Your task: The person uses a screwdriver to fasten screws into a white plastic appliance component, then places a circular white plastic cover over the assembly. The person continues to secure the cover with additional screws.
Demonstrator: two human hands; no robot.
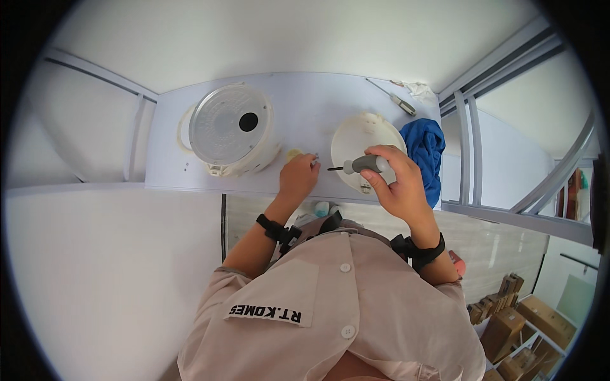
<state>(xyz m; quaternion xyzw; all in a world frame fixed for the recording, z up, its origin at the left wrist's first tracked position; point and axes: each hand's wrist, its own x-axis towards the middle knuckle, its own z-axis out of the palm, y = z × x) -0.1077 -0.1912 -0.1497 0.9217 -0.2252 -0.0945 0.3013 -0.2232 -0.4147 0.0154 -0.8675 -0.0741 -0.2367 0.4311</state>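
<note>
My right hand [401, 185] is wrapped around the grey handle of a screwdriver [370, 164], whose dark shaft points left. The tip ends just short of my left hand [300, 176]. That hand's fingers are pinched together, with a tiny shiny piece at their tips, too small to name. Under the screwdriver lies a round white lid-like part [351, 134] with a small latch on its near edge. Farther left sits a white pot-shaped appliance body [236, 166], topped by a grey disc [219, 124] with a black round spot. A small yellowish thing [293, 153] lies beyond my left fingers.
A second screwdriver [401, 103] rests at the table's back right, beside a crumpled white wrapping [419, 91]. Bunched blue cloth [424, 155] lies along the right edge. Tiny specks [185, 166] dot the table [298, 95] at left. Metal frame bars [467, 146] stand at right.
</note>
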